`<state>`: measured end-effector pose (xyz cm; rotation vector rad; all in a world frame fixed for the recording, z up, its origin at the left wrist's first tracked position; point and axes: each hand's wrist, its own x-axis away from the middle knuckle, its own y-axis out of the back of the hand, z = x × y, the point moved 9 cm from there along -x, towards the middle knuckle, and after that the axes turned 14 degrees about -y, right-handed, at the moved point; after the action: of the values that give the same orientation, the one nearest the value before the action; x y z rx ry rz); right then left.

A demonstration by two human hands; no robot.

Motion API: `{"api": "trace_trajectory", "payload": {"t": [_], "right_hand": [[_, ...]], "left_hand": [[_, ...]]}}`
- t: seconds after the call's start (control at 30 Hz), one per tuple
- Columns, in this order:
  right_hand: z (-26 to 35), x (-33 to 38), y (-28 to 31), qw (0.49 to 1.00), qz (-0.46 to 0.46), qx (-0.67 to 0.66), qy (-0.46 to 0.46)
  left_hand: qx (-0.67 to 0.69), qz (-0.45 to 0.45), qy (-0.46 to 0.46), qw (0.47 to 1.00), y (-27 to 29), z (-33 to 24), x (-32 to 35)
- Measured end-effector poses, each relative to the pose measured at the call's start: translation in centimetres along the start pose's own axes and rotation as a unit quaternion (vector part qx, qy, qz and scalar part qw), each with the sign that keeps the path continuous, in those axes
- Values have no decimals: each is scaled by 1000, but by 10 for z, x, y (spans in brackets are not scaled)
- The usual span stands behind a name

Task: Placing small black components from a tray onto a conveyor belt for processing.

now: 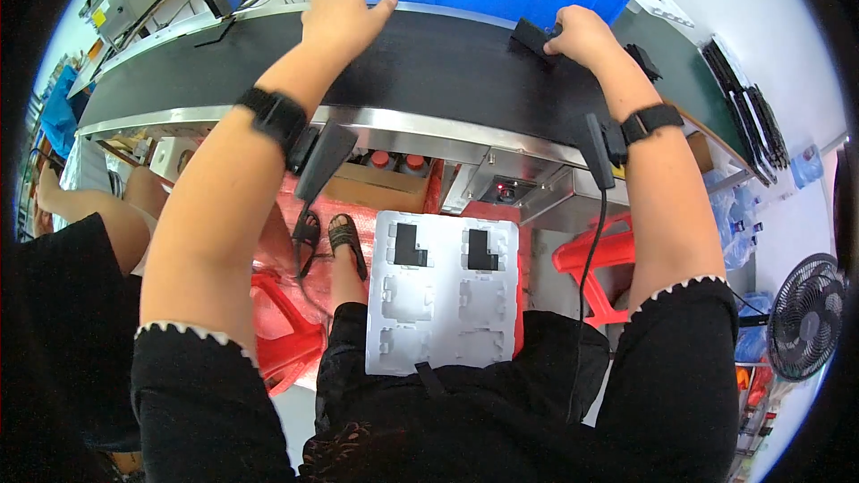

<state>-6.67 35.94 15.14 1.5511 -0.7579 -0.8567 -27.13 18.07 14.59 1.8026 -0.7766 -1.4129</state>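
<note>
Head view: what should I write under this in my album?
Right hand grips a black part, left hand open above the dark worktop, white tray on the lap.

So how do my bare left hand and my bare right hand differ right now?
Your bare left hand holds nothing visible; your bare right hand grips a dark block-shaped piece. The left hand is spread, the right hand curled. Both forearms wear wide black straps.
</note>
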Motion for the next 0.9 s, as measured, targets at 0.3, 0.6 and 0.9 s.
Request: {"api": "trace_trajectory", "payload": {"t": [0.3,0.6,0.9], "right_hand": [[41,227,-10,929,-2,-301,215],[-34,382,-257,819,314,-427,-220],[-39,393,-272,763,297,-500,-283]], "left_hand": [[-164,183,74,967,-61,17,-1],[-21,-14,-183,983,11,-104,45],[258,211,-225,916,-2,-175,240]]}}
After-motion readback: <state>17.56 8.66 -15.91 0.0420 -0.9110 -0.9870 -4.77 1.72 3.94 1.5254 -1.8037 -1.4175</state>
